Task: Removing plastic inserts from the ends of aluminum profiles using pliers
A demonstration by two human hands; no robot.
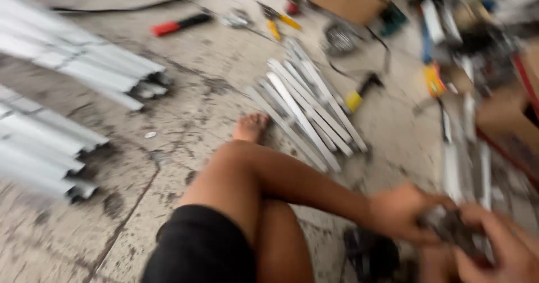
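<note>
Motion blur smears the lower right corner, where the left hand [400,213] and right hand [508,249], partly cut off by the frame edge, both close their fingers on a small dark object [452,229], perhaps metal, its axis unreadable.

The left hand [400,213] and the right hand [502,249] close together around a small dark object [452,229] (too blurred to tell what it is) low at the right. A bare knee [238,165] and foot [251,127] rest on the stained concrete floor [185,109]. Just beyond the foot lies a fan of short pale metal strips [306,106]. Long metal profiles [67,58] are stacked at the left. A red-handled tool [179,24] and yellow-handled pliers [278,20] lie farther off.
</note>
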